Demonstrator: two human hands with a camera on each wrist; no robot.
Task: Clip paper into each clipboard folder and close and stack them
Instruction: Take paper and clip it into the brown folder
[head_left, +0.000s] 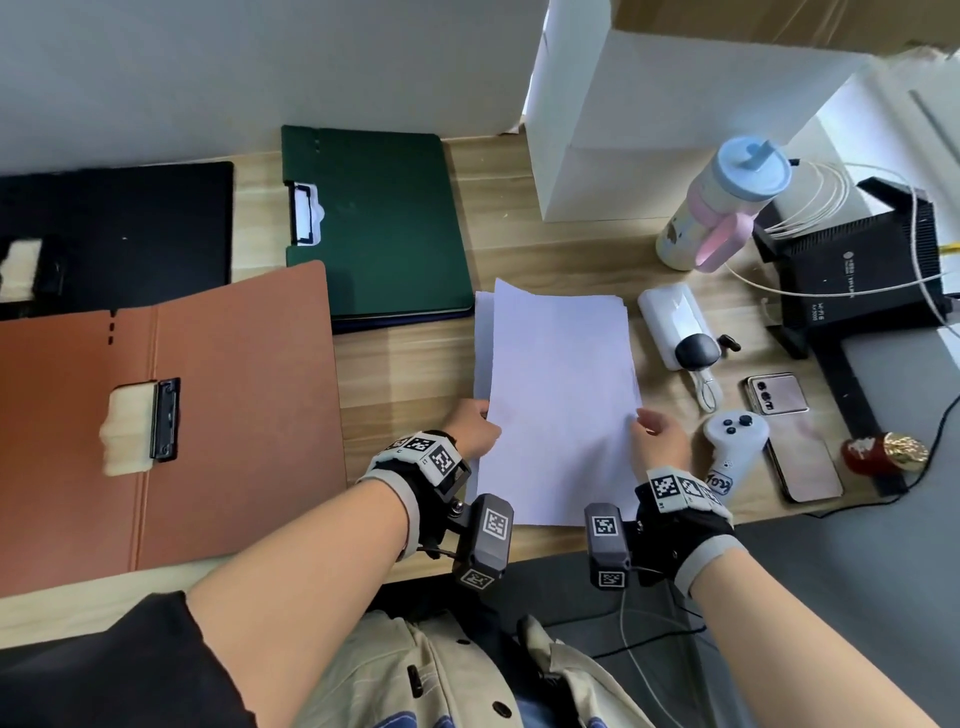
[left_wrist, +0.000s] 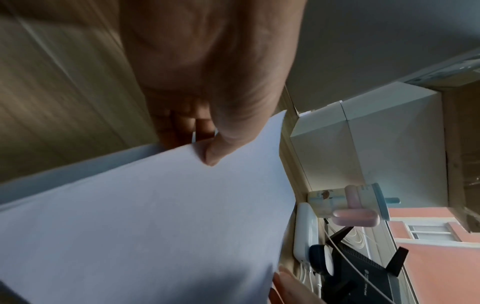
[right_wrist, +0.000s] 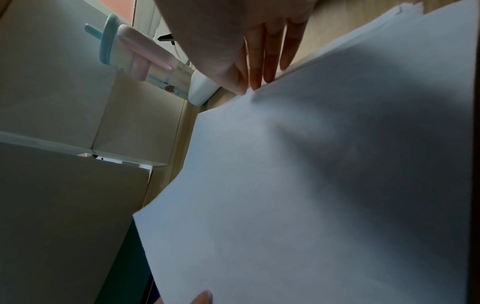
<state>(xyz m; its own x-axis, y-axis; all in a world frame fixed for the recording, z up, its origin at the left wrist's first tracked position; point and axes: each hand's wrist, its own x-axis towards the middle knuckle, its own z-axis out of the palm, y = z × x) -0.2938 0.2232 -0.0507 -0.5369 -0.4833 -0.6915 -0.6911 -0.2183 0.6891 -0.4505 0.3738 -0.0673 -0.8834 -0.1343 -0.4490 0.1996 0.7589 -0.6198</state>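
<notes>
centrally, paper: a white top sheet sits mid-frame in the head view, lifted at its near end over a loose pile of paper on the wooden desk.
left hand: the left hand pinches the sheet's left edge; in the left wrist view the thumb lies on top of the sheet and the fingers curl beneath.
right hand: the right hand is at the sheet's right edge; in the right wrist view its fingers lie fairly straight against that edge, and i cannot tell whether they pinch it.
brown folder: an open brown clipboard folder lies at the left of the frame, its black clip over a pale blurred patch.
green folder: a closed green clipboard folder lies above centre, just beside the paper pile's upper left corner.
black folder: a black clipboard folder lies at the upper left.
right side: a pastel water bottle, a black router, a white controller and a phone are right of the paper.
back: a white box stands at the upper right.
</notes>
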